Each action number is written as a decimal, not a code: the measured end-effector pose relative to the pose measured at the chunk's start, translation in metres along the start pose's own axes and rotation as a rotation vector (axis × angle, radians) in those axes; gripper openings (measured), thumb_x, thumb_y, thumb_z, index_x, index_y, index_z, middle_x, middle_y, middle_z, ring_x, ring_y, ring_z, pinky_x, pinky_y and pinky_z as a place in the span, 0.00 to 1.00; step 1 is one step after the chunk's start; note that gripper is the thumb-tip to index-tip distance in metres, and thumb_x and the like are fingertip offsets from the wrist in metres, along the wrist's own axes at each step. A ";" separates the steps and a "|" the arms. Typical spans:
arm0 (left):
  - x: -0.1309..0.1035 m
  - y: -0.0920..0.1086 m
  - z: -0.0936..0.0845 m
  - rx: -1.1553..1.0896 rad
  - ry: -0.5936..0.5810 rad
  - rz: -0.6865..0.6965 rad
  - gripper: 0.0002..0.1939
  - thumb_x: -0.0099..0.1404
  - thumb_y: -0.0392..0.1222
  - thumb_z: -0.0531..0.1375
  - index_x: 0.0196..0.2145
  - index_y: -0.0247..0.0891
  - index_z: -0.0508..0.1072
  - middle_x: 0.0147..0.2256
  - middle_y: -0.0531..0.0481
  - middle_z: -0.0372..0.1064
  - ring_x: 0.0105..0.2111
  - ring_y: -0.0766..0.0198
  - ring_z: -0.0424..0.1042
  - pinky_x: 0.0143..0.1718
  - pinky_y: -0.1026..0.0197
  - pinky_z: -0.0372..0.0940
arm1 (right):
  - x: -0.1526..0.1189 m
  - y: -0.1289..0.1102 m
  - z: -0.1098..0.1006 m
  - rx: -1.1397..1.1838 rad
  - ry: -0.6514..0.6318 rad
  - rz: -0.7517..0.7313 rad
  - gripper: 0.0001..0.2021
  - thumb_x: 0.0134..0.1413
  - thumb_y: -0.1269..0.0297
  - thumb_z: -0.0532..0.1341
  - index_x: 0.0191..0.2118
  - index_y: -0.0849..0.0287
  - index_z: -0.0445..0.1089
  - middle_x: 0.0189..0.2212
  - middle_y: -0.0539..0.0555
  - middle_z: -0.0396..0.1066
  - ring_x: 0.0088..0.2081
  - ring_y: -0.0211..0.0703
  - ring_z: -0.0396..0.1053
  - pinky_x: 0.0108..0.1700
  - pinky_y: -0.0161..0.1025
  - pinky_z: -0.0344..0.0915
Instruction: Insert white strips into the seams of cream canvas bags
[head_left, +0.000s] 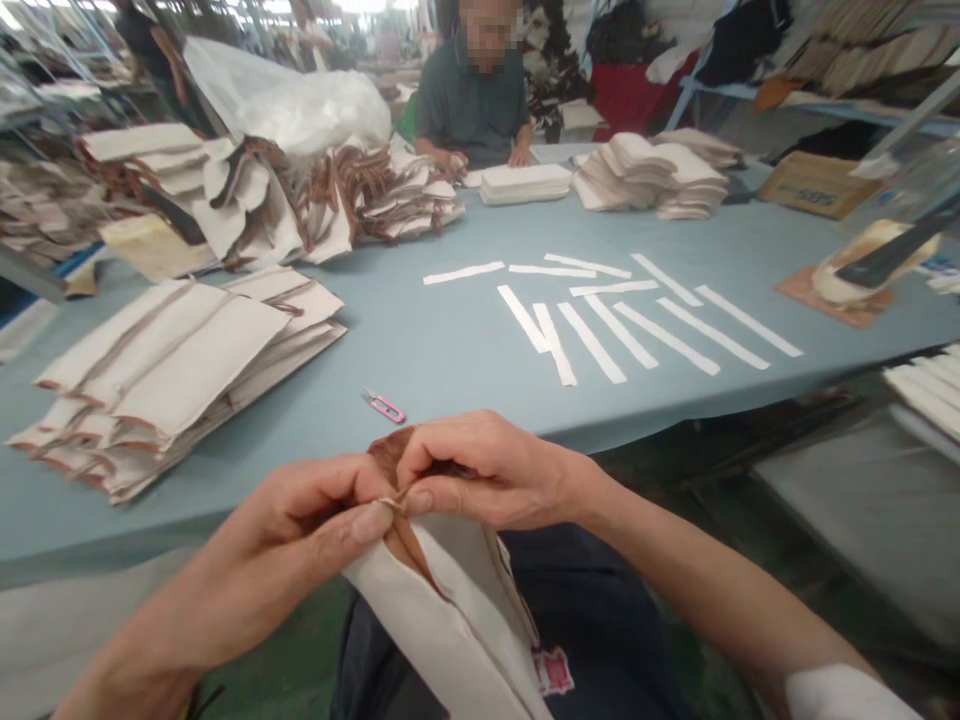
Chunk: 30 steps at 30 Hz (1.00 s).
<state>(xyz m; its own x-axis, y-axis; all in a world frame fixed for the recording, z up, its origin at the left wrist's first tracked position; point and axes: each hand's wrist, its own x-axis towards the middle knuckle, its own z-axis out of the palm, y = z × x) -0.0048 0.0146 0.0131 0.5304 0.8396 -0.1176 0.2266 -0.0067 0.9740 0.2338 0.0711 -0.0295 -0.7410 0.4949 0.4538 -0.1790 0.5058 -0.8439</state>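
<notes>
A cream fabric piece with a brown inner side [465, 590] hangs from my two hands over my lap, its lower end out of view. My left hand [315, 530] pinches the top edge between thumb and forefinger. Right beside it, my right hand [480, 475] pinches the same edge, thumb tips almost touching. Below the pinch a slit gapes and shows brown lining. Just beyond my hands, pink thread snips [385, 405] lie on the blue-green table [405, 340]. To the left rests a stack of similar cream pieces [172, 370] with brown edges.
Several white strips [630, 320] lie spread across the table. Opposite sits a person [472, 100] behind a cream stack [525, 184]. More fabric piles [285, 200] stand back left and back right [645, 170]. At right are a cardboard box [821, 185] and a glue-smeared container [862, 265].
</notes>
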 end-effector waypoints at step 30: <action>-0.024 -0.001 0.025 0.303 0.275 0.098 0.27 0.79 0.61 0.64 0.26 0.42 0.81 0.23 0.51 0.80 0.22 0.61 0.78 0.26 0.66 0.70 | -0.001 -0.043 0.013 -0.904 0.039 -0.336 0.18 0.80 0.71 0.55 0.34 0.55 0.74 0.26 0.48 0.78 0.25 0.38 0.68 0.26 0.41 0.57</action>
<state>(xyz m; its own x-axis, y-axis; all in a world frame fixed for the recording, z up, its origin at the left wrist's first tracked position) 0.0020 -0.0192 0.0099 0.3326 0.9406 0.0687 0.4376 -0.2185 0.8722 0.2342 0.0399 0.0029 -0.7169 0.2397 0.6546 0.1998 0.9703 -0.1365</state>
